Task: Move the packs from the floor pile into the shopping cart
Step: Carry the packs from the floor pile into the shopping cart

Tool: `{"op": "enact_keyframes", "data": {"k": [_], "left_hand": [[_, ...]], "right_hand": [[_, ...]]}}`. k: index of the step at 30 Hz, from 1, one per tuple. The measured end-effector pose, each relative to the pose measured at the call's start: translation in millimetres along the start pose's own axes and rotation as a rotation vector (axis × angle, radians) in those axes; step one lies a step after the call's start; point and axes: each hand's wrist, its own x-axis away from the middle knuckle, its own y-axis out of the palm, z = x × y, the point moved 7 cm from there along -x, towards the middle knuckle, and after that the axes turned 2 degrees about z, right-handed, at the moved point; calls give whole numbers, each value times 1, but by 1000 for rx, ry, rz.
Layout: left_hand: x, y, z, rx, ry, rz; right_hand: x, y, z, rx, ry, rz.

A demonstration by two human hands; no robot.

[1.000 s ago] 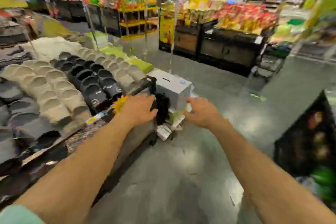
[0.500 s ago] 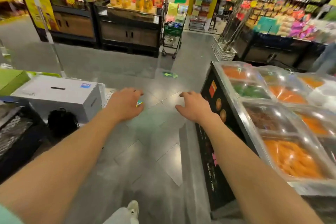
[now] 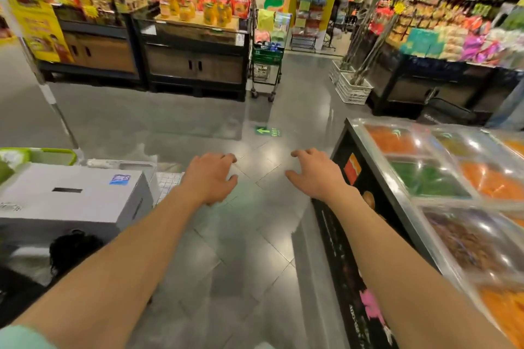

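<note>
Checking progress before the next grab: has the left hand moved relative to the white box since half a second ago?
Cannot tell: the left hand sits right of the white box as before, and the camera itself shifted.

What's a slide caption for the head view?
Both empty hands, left hand and right hand, extended over the aisle toward a distant shopping cart.

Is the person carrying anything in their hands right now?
No. The left hand and the right hand are both open and empty, stretched out over the bare floor.
</note>
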Motion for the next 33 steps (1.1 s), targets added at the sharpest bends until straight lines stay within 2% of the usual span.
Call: {"op": "enact_keyframes", "data": {"k": [11, 14, 23, 33], "left_hand": [[-187, 30, -66, -98, -99, -39], [-238, 35, -87, -84, -157, -29], [-356, 47, -148, -100, -239, -29], [-510, 89, -230, -61, -257, -53]], "right_hand": [[-225, 45, 26, 32, -79, -88], [-293, 43, 30, 18, -112, -62], [-435, 53, 16, -26, -201, -65], [-606, 93, -8, 68, -223, -178]]}}
